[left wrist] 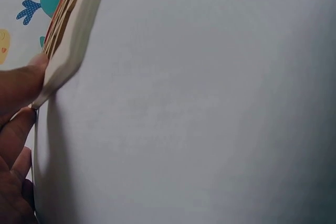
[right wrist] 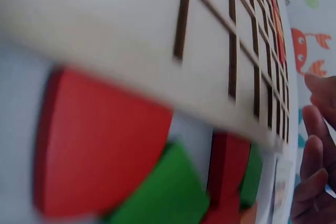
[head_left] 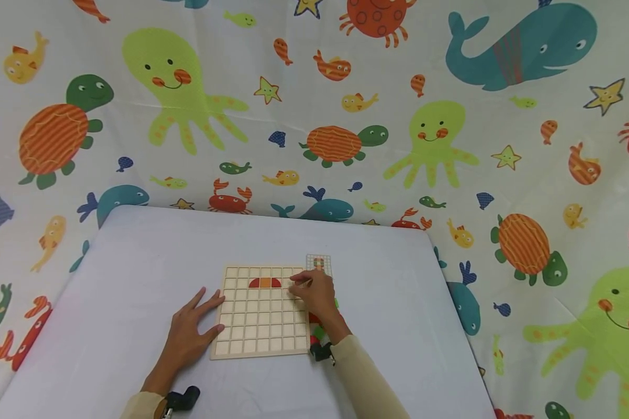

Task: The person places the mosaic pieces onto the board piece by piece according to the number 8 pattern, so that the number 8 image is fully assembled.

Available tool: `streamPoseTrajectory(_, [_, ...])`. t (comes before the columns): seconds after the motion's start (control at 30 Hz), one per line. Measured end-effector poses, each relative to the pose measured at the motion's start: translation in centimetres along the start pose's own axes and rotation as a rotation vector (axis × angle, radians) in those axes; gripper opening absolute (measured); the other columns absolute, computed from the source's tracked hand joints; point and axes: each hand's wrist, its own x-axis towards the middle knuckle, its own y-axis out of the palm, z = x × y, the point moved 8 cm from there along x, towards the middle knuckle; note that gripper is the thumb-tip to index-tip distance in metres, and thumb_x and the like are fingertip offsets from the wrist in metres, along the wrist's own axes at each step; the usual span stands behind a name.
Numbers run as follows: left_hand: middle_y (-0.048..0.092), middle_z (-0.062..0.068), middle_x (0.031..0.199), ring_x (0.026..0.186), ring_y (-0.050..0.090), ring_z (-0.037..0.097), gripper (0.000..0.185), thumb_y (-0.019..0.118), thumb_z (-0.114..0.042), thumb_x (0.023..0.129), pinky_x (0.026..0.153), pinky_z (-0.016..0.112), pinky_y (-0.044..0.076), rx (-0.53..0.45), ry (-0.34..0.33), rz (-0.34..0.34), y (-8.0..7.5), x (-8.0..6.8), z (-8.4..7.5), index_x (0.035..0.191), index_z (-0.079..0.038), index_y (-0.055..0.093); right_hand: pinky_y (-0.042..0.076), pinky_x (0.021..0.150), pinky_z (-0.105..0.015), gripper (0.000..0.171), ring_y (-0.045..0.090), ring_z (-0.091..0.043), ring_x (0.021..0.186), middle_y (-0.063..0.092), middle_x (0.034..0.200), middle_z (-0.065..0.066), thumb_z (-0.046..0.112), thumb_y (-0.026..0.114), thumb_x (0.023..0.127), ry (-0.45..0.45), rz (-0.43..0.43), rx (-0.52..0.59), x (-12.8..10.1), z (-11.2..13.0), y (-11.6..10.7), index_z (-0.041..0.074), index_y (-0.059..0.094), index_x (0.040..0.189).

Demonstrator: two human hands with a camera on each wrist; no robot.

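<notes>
The grid board [head_left: 262, 311] lies on the near middle of the table [head_left: 136, 262]. Its cells hold three pieces in the second row from the far edge: a red piece [head_left: 254, 283], an orange piece [head_left: 265, 283] and another red one, side by side. My left hand [head_left: 188, 334] rests flat, fingers spread, touching the board's left edge. My right hand [head_left: 314, 294] is at the board's far right corner, fingers curled; whether it pinches anything I cannot tell. Loose red and green pieces [right wrist: 157, 182] lie right of the board. A small pattern card [head_left: 318, 263] lies just beyond; no writing is readable.
</notes>
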Motion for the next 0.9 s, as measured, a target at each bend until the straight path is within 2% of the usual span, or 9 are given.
streamPoseTrajectory(0.23, [0.059, 0.019, 0.154, 0.150, 0.039, 0.054, 0.062, 0.086, -0.027, 0.087, 0.109, 0.081, 0.029, -0.002, 0.004, -0.001, -0.1, 0.0, -0.1, 0.143, -0.011, 0.066, 0.052, 0.059, -0.026, 0.016, 0.059, -0.015, 0.078, 0.077, 0.098, 0.001, 0.019, 0.086, 0.090, 0.088, 0.005, 0.049, -1.2, -2.9, -3.0, 0.019, 0.084, 0.106])
streamPoseTrajectory(0.47, [0.058, 0.017, 0.156, 0.151, 0.038, 0.053, 0.063, 0.086, -0.025, 0.086, 0.110, 0.080, 0.028, 0.002, -0.008, 0.010, 0.1, 0.1, 0.2, 0.144, -0.012, 0.065, 0.053, 0.067, -0.023, 0.013, 0.058, -0.017, 0.084, 0.076, 0.099, 0.003, 0.022, 0.086, 0.090, 0.159, -0.042, -0.003, -2.1, -5.4, -5.6, 0.022, 0.085, 0.103])
streamPoseTrajectory(0.73, [0.058, 0.019, 0.156, 0.151, 0.038, 0.054, 0.063, 0.086, -0.025, 0.086, 0.110, 0.080, 0.028, 0.004, -0.002, 0.007, 0.2, 0.1, 0.3, 0.144, -0.012, 0.065, 0.049, 0.068, -0.024, 0.015, 0.057, -0.017, 0.084, 0.075, 0.101, 0.002, 0.020, 0.088, 0.088, 0.192, -0.039, -0.046, -3.4, -7.2, -7.3, 0.022, 0.086, 0.103])
streamPoseTrajectory(0.9, [0.056, 0.020, 0.157, 0.150, 0.039, 0.055, 0.064, 0.086, -0.025, 0.086, 0.109, 0.081, 0.028, 0.010, -0.007, 0.007, 0.1, 0.1, 0.2, 0.145, -0.013, 0.065, 0.047, 0.069, -0.025, 0.018, 0.054, -0.018, 0.085, 0.071, 0.098, 0.000, 0.020, 0.089, 0.087, 0.195, -0.008, -0.071, -3.8, -8.0, -7.7, 0.020, 0.086, 0.104])
